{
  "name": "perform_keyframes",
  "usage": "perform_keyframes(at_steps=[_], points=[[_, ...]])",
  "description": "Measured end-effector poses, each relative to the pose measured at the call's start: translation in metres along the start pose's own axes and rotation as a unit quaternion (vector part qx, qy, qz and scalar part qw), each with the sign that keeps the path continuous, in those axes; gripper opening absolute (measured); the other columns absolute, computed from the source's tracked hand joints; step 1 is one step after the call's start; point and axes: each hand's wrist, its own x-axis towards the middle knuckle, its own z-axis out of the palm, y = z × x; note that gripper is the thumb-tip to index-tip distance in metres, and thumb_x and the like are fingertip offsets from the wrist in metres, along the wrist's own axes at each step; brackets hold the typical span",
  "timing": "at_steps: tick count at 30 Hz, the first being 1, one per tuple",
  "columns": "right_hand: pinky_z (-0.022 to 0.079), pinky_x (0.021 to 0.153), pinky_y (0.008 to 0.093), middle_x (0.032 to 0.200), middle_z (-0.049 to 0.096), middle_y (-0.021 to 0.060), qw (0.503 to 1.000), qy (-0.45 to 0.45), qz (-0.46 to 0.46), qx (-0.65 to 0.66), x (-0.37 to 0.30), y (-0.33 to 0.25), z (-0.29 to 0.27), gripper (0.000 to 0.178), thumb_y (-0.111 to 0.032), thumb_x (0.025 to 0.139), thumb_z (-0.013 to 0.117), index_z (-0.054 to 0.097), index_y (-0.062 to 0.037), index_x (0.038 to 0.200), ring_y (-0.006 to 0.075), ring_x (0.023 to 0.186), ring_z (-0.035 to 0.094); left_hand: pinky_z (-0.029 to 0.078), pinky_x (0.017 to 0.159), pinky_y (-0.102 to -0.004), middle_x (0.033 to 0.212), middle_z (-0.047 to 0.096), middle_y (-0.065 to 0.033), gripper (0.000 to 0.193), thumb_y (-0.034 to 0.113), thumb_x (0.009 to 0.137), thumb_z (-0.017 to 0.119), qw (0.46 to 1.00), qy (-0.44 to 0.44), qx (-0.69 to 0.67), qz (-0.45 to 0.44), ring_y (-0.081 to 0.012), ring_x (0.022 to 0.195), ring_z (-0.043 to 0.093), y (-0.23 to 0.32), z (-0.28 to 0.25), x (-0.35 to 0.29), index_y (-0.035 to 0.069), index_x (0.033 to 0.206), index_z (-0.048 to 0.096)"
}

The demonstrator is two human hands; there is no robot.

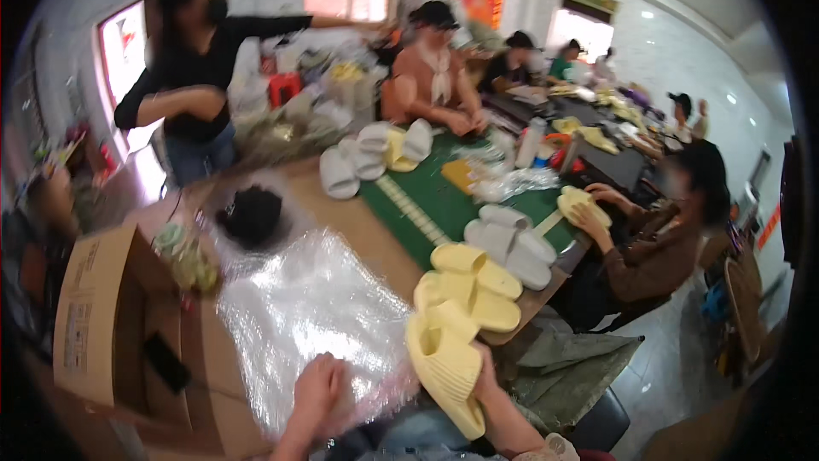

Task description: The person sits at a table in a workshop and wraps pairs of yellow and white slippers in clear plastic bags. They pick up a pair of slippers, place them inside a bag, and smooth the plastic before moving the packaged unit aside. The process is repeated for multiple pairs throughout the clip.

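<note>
My right hand (486, 377) grips a pale yellow slide slipper (445, 376) by its side, above the table's near edge. The slipper is tilted, its ribbed strap facing up. Just beyond it, more yellow slippers (488, 290) lie close together, partly overlapping. My left hand (321, 386) is closed, its fingers curled down over a stack of clear plastic bags (307, 316). Whether it pinches a bag is hidden under the fingers.
An open cardboard box (90, 316) stands at the left, near a dark bundle (250, 216). Grey slippers (512, 243) sit on the green mat (418, 197). A seated person (665, 239) at the right handles a yellow slipper (584, 205). Another person (196, 77) stands far left.
</note>
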Motion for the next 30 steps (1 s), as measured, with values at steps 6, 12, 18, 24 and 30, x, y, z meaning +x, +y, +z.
perform_keyframes(at_steps=[6,12,18,24,30], points=[[0.054,0.077,0.0373,0.096,0.071,0.0142,0.909,-0.212,-0.124,-0.337,-0.020,-0.033,0.016,0.032,-0.010,0.075,0.071,0.069,-0.0035,0.106,0.0324,0.087,0.069,0.051,0.093,-0.0393,0.112,0.068,-0.0156,0.023,0.020,0.095,0.059,0.978,0.081,-0.159,-0.106,-0.0332,0.106,0.064,-0.001,0.002,0.012,0.007,0.109,0.071],[0.051,0.068,0.0459,0.081,0.065,0.0143,0.771,-0.332,-0.180,-0.513,-0.012,-0.029,0.040,0.026,-0.008,0.071,0.064,0.064,-0.0065,0.096,0.0366,0.076,0.063,0.051,0.092,-0.0402,0.118,0.066,-0.0182,0.023,0.018,0.094,0.059,0.981,0.133,-0.132,-0.046,-0.0353,0.107,0.064,0.002,0.000,0.010,0.009,0.111,0.071],[0.051,0.064,0.0464,0.078,0.064,0.0157,0.716,-0.241,-0.188,-0.627,-0.001,-0.033,0.056,0.016,-0.017,0.077,0.062,0.056,-0.0038,0.084,0.0359,0.072,0.064,0.041,0.107,-0.0456,0.132,0.058,-0.0192,0.028,0.014,0.091,0.060,0.988,0.084,-0.039,0.121,-0.0414,0.127,0.049,0.029,-0.025,0.003,0.005,0.116,0.068],[0.051,0.068,0.0477,0.079,0.062,0.0186,0.732,-0.212,-0.166,-0.626,0.021,-0.020,0.092,0.021,-0.019,0.078,0.064,0.056,-0.0023,0.088,0.0401,0.077,0.064,0.037,0.111,-0.0449,0.141,0.051,-0.0192,0.032,0.012,0.093,0.057,0.980,0.016,-0.068,0.186,-0.0415,0.135,0.042,0.063,-0.031,-0.007,0.001,0.123,0.063],[0.051,0.067,0.0488,0.086,0.064,0.0207,0.761,-0.187,-0.216,-0.582,0.068,0.024,0.128,0.021,-0.023,0.086,0.059,0.056,-0.0021,0.090,0.0402,0.077,0.064,0.035,0.112,-0.0434,0.144,0.049,-0.0170,0.035,0.011,0.095,0.056,0.970,-0.027,-0.130,0.203,-0.0395,0.138,0.039,0.081,-0.048,-0.027,-0.002,0.127,0.059]])
